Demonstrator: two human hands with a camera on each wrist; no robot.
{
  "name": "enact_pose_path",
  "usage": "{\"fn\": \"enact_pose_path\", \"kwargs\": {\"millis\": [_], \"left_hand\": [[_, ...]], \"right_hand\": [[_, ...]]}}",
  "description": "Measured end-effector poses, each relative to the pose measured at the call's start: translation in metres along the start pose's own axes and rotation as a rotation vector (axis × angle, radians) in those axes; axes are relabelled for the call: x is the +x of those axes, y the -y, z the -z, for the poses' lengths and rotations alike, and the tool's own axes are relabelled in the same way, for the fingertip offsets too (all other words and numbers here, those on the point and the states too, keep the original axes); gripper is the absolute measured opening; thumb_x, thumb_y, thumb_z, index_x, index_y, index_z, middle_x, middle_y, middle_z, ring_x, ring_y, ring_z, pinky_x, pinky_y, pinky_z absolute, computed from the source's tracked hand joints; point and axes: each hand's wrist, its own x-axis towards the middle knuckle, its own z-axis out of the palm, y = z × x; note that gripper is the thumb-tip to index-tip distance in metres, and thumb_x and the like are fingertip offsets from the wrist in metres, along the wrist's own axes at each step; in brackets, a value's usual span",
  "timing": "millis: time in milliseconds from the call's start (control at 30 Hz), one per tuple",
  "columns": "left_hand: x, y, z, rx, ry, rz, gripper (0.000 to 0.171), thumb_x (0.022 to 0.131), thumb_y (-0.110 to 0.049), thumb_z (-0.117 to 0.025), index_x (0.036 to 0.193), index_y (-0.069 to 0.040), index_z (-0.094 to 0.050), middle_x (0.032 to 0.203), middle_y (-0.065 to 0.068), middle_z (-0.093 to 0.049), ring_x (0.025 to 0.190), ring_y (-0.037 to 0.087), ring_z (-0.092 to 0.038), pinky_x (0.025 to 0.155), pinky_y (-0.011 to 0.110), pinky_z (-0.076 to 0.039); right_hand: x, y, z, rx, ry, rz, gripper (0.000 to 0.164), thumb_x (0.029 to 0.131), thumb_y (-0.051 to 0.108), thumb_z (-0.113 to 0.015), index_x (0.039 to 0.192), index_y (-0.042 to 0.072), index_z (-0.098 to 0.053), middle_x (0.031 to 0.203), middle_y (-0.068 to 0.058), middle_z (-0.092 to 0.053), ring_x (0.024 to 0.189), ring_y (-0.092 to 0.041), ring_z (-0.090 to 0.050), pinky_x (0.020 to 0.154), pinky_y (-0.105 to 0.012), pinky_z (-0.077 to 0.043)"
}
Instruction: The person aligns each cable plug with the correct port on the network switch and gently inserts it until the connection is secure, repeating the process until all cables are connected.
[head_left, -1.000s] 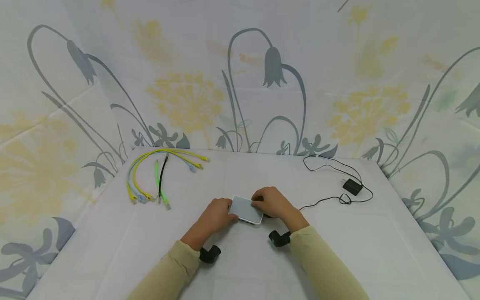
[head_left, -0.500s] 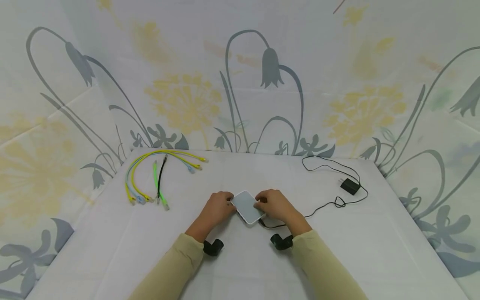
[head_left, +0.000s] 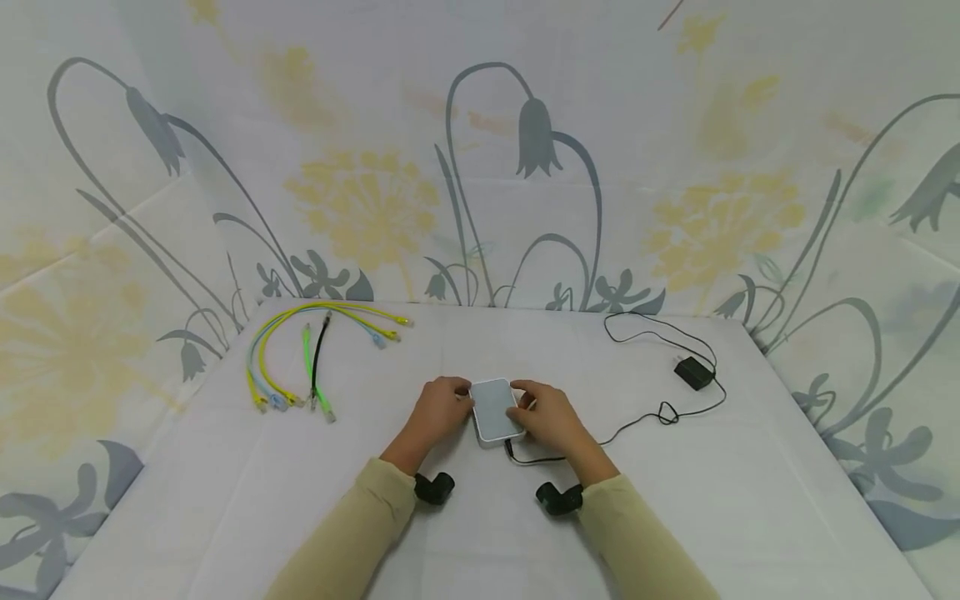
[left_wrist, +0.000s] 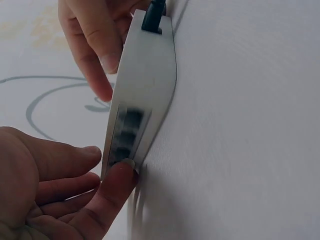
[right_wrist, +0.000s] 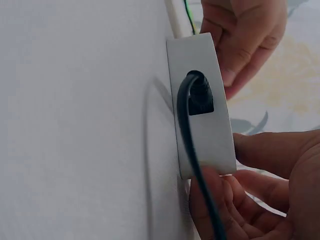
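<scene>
A small white network switch (head_left: 495,411) with a grey top lies on the white table, one short side facing me. My left hand (head_left: 438,412) holds its left edge; the left wrist view shows fingers at the corner beside several dark ports (left_wrist: 129,131). My right hand (head_left: 550,414) pinches the right edge, thumb on top and fingers along the side. From the near side, a black power plug (right_wrist: 200,92) sits in the socket. Its thin black cord (head_left: 540,460) runs off to the right beneath my right wrist. The switch's underside is hidden.
At the right, the cord loops to a black power adapter (head_left: 693,373). Yellow and light blue network cables (head_left: 264,350) curve at the back left, beside a short green cable (head_left: 307,350) and a short black one (head_left: 318,358). A floral cloth (head_left: 375,208) hangs behind the table.
Both hands have turned the switch, so its plug side now faces me and the plug shows. The port side has swung to the left. The cord has shifted with it.
</scene>
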Motion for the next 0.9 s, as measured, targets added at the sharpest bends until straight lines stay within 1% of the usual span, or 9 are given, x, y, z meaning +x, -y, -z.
{"fn": "enact_pose_path", "kwargs": {"millis": [133, 300, 400, 500, 567, 667, 900], "left_hand": [[0.0039, -0.0016, -0.0036, -0.048, 0.01, 0.017, 0.037, 0.091, -0.015, -0.063, 0.126, -0.001, -0.063, 0.126, 0.013, -0.065, 0.123, 0.029, -0.057, 0.1, 0.045, -0.049], [0.0067, -0.0042, -0.0068, -0.082, 0.02, 0.012, 0.039, 0.09, -0.012, -0.064, 0.127, -0.001, -0.063, 0.123, 0.013, -0.067, 0.109, 0.025, -0.065, 0.089, 0.039, -0.055], [0.0058, -0.0055, -0.008, -0.075, 0.021, 0.004, 0.04, 0.09, -0.011, -0.064, 0.128, 0.0, -0.062, 0.121, 0.014, -0.068, 0.104, 0.024, -0.067, 0.085, 0.037, -0.056], [0.004, -0.0069, -0.0079, -0.068, 0.029, -0.002, 0.041, 0.09, -0.011, -0.064, 0.13, 0.0, -0.06, 0.121, 0.015, -0.067, 0.105, 0.025, -0.066, 0.086, 0.038, -0.056], [0.0032, -0.0073, -0.0077, -0.063, 0.031, -0.011, 0.042, 0.091, -0.011, -0.063, 0.131, 0.001, -0.059, 0.121, 0.016, -0.067, 0.105, 0.026, -0.066, 0.087, 0.038, -0.056], [0.0027, -0.0072, -0.0084, -0.056, 0.033, -0.02, 0.042, 0.092, -0.012, -0.063, 0.132, 0.001, -0.058, 0.12, 0.017, -0.067, 0.106, 0.026, -0.066, 0.087, 0.039, -0.056], [0.0022, -0.0062, -0.0102, -0.03, 0.023, -0.036, 0.043, 0.092, -0.013, -0.063, 0.133, 0.001, -0.057, 0.118, 0.018, -0.068, 0.106, 0.026, -0.065, 0.086, 0.04, -0.055]], "right_hand": [[-0.0019, 0.0021, -0.0031, 0.069, -0.028, -0.03, 0.05, 0.088, 0.017, -0.068, 0.136, 0.008, -0.055, 0.088, -0.005, -0.06, 0.05, -0.012, -0.06, 0.049, -0.026, -0.048], [-0.0042, 0.0058, -0.0051, 0.094, -0.072, -0.054, 0.052, 0.088, 0.016, -0.067, 0.137, 0.005, -0.054, 0.088, -0.006, -0.059, 0.049, -0.011, -0.06, 0.05, -0.025, -0.045], [-0.0052, 0.0067, -0.0058, 0.078, -0.083, -0.055, 0.052, 0.088, 0.017, -0.067, 0.136, 0.004, -0.054, 0.098, -0.01, -0.062, 0.05, -0.01, -0.061, 0.051, -0.024, -0.045], [-0.0054, 0.0064, -0.0057, 0.063, -0.084, -0.058, 0.052, 0.088, 0.018, -0.067, 0.136, 0.004, -0.054, 0.115, -0.014, -0.061, 0.053, -0.01, -0.062, 0.053, -0.024, -0.046], [-0.0056, 0.0057, -0.0053, 0.053, -0.083, -0.054, 0.051, 0.088, 0.018, -0.068, 0.136, 0.003, -0.055, 0.123, -0.015, -0.06, 0.056, -0.009, -0.063, 0.053, -0.024, -0.047], [-0.0054, 0.0047, -0.004, 0.043, -0.084, -0.048, 0.05, 0.088, 0.019, -0.069, 0.135, 0.004, -0.056, 0.126, -0.015, -0.061, 0.06, -0.01, -0.064, 0.053, -0.024, -0.048], [-0.0049, 0.0045, -0.0017, 0.021, -0.069, -0.039, 0.051, 0.089, 0.02, -0.069, 0.136, 0.005, -0.056, 0.127, -0.013, -0.062, 0.063, -0.009, -0.066, 0.057, -0.023, -0.048]]}}
